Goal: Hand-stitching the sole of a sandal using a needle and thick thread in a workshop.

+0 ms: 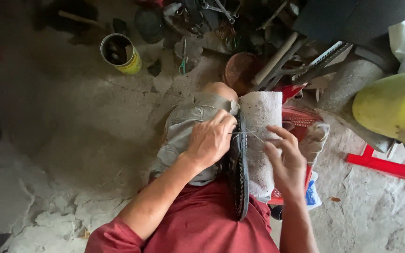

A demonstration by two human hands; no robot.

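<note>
A dark shoe sole (241,180) stands on edge between my knees, its stitched rim facing up. A white, speckled cloth (261,122) is draped over my right knee beside it. My left hand (210,140) presses on the left side of the sole, fingers curled over its top end. My right hand (284,159) hovers on the cloth side with fingers spread, and a thin thread or needle (247,133) runs between the two hands across the sole's rim. Whether the right fingers pinch the thread is hard to tell.
A yellow-rimmed tin can (120,53) stands on the cracked concrete floor at upper left. Scissors (183,58), a rust-brown bowl (240,70) and a heap of metal tools lie ahead. A red plastic basket (301,122) sits at my right, with a yellow-green helmet-like object (392,105) beyond.
</note>
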